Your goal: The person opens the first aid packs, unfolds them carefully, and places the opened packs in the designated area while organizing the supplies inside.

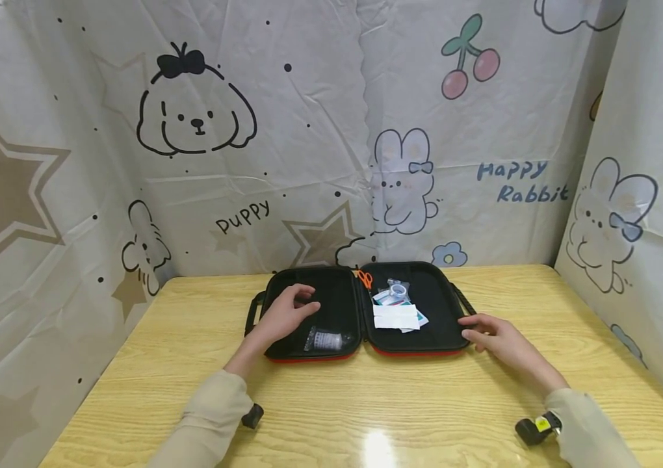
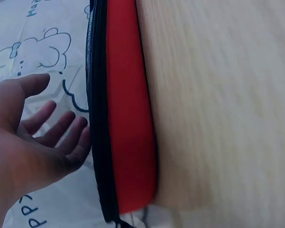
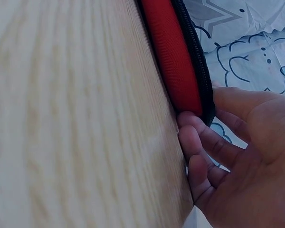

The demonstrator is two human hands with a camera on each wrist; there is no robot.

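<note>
A black zip case with red sides (image 1: 419,352) lies unfolded flat on the table. My left hand (image 1: 287,312) hovers over its left half, fingers loosely bent with nothing between them. Beneath that hand, a clear-wrapped white roll (image 1: 327,340) sits near the front rim. At the case's right front corner my right hand (image 1: 498,338) pinches the rim, thumb above and fingers against the red side (image 3: 173,52). Inside the right half are white packets (image 1: 396,317), a roll of white tape (image 1: 398,290) in clear wrap, and orange-handled scissors (image 1: 364,279) by the hinge.
The wooden table (image 1: 378,403) carries the case near its back edge. A printed cloth (image 1: 308,130) hangs behind and at both sides. Carry handles (image 1: 251,313) stick out from the case's outer ends.
</note>
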